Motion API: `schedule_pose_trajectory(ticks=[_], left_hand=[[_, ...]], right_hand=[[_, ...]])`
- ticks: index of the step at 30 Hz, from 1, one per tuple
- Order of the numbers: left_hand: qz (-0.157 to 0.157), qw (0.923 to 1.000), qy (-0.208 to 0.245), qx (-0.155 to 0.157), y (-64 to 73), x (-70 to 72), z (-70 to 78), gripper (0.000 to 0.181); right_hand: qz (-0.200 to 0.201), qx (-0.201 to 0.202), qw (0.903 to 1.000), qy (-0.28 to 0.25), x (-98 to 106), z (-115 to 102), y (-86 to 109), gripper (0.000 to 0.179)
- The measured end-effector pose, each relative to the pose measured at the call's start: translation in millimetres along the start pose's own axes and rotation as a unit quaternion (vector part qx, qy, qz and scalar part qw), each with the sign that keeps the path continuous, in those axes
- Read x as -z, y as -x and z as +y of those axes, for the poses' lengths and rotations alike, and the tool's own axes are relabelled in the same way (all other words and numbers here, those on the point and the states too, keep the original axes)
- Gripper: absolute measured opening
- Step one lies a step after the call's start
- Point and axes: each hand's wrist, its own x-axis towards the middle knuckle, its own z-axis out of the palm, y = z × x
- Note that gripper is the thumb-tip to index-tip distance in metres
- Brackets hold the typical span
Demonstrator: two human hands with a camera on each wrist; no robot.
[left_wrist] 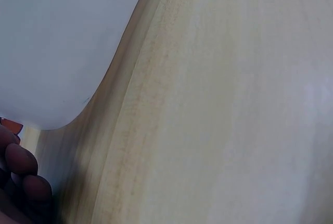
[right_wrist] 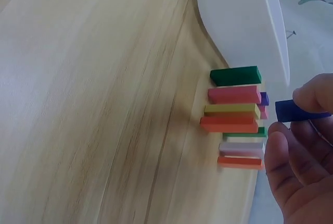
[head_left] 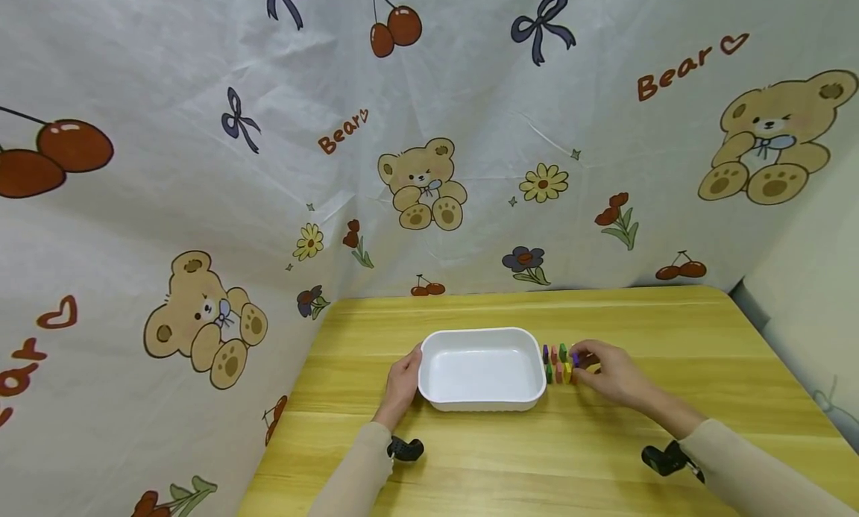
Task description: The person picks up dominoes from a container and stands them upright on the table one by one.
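A white rectangular dish (head_left: 482, 369) sits on the table, with my left hand (head_left: 403, 379) holding its left end. In the left wrist view, the curled fingertips (left_wrist: 23, 164) of that hand are beside the corner of the dish (left_wrist: 57, 41). Off the right end of the dish, my right hand (head_left: 612, 371) pinches a dark blue domino block (right_wrist: 299, 111) between thumb and fingers. Right by it, several coloured domino blocks stand in two rows, among them a green block (right_wrist: 235, 76), a pink block (right_wrist: 234, 95), a yellow block (right_wrist: 229, 110) and an orange block (right_wrist: 229, 125).
The wood-grain table (head_left: 483, 465) reaches back to a white cloth (head_left: 470, 114) printed with bears, bows and cherries, which also hangs along the left side. Each wrist carries a black camera mount, such as the left mount (head_left: 406, 449).
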Motion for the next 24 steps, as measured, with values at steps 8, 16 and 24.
schedule_pose_trajectory(ticks=[8,16,24], left_hand=[[0.001,1.0,0.009,0.002,-0.6,-0.3,0.5,0.048],[0.005,1.0,0.007,0.0,-0.2,-0.5,-0.4,0.048],[0.006,1.0,0.007,0.0,-0.7,-0.5,-0.3,0.047]], right_hand=[[-0.001,-0.03,0.9995,-0.004,2,14,2.7,0.026],[-0.02,-0.098,0.9947,-0.024,0,32,5.1,0.033],[-0.03,-0.116,0.9923,-0.033,-7,43,5.8,0.033]])
